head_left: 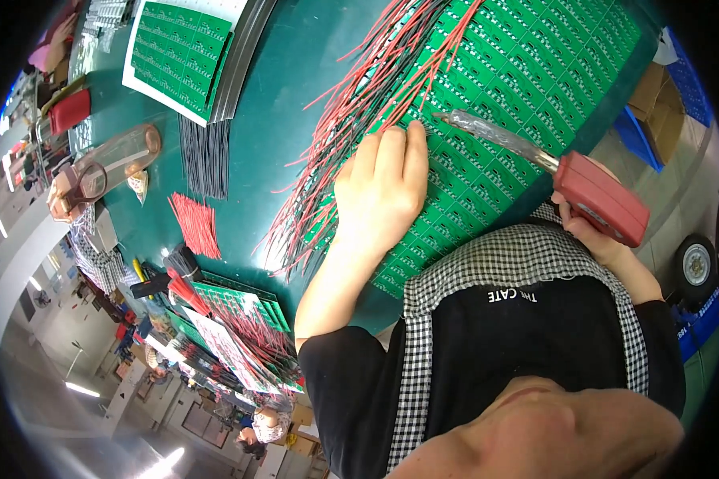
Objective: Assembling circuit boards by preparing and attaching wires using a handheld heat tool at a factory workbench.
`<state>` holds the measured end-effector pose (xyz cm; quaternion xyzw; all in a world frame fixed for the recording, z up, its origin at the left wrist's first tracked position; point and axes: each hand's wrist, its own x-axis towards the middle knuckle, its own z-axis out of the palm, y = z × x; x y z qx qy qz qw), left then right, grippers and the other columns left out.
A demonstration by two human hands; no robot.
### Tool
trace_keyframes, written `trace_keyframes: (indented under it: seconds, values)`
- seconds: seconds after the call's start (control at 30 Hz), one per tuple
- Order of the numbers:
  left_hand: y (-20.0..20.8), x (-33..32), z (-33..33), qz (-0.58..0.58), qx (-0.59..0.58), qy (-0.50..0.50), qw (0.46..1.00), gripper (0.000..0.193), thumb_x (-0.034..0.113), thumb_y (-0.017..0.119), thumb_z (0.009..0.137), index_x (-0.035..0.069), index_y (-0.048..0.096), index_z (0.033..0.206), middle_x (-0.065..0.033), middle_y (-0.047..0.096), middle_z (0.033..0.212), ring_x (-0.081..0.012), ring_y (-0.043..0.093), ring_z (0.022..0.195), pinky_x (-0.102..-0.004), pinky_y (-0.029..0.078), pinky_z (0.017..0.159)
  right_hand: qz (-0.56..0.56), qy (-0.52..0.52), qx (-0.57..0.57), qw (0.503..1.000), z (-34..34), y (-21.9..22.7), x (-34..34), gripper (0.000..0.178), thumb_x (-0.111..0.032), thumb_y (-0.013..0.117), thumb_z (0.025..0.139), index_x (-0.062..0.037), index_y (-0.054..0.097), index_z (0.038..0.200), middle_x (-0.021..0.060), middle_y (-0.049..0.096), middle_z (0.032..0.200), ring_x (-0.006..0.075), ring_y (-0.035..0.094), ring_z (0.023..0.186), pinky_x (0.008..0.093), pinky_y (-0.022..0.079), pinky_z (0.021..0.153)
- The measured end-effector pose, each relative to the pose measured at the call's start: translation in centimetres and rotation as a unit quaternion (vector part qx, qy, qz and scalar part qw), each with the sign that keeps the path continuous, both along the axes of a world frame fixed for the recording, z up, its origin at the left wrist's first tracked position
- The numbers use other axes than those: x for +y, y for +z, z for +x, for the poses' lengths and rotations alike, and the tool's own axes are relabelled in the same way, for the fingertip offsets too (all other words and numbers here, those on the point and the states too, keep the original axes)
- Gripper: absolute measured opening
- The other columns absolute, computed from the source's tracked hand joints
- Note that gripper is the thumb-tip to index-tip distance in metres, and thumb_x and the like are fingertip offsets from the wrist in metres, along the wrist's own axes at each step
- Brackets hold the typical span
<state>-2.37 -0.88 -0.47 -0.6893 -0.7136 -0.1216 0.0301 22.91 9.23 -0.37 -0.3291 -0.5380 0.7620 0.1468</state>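
Note:
My left hand [382, 188] is bent over the green circuit board panels [527, 88], its fingers close together and its fingertips down among the red wires [415, 92]. A red wire runs in under those fingertips; my thumb is hidden. My right hand [589, 233] grips the red, gun-shaped handle of a soldering iron [603, 198]. The iron's long, wrapped barrel points left, and its tip lies just right of my left fingertips, over the boards. Red and black wires fan out along the left side of the panels.
To the left lie a bundle of black wires [204, 160], a bundle of red wires [194, 226], stacked boards [180, 56] and a pinkish bottle [120, 160]. Wired boards [244, 335] are piled nearer me. Beyond the table's right edge are a blue crate [643, 136] and a wheel [697, 265].

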Motion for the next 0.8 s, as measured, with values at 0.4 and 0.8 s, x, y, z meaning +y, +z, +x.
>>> trace_keyframes:
  seconds: [0.4, 0.8]
  values:
    - [-0.9, -0.4, -0.1, 0.05, 0.033, -0.029, 0.998, 0.026, 0.006, 0.054, 0.061, -0.001, 0.057, 0.086, -0.0042, 0.048, 0.069, -0.0137, 0.05, 0.06, -0.0208, 0.042, 0.044, 0.012, -0.022, -0.012, 1.0, -0.9, -0.6, -0.6, 0.066, -0.014, 0.07, 0.067, 0.0055, 0.036, 0.121, 0.0053, 0.057, 0.086, 0.0075, 0.052, 0.07, 0.0191, 0.043, 0.062]
    - [-0.8, -0.5, 0.1, 0.043, 0.064, -0.037, 0.996, 0.024, 0.006, 0.054, 0.062, -0.002, 0.056, 0.085, -0.0051, 0.049, 0.07, -0.0136, 0.05, 0.061, -0.02, 0.042, 0.045, 0.386, 0.116, -0.048, 0.914, -0.5, -0.9, 0.6, 0.058, -0.022, 0.07, 0.065, 0.0037, 0.046, 0.111, 0.014, 0.057, 0.1, 0.0243, 0.059, 0.083, 0.0295, 0.047, 0.07]
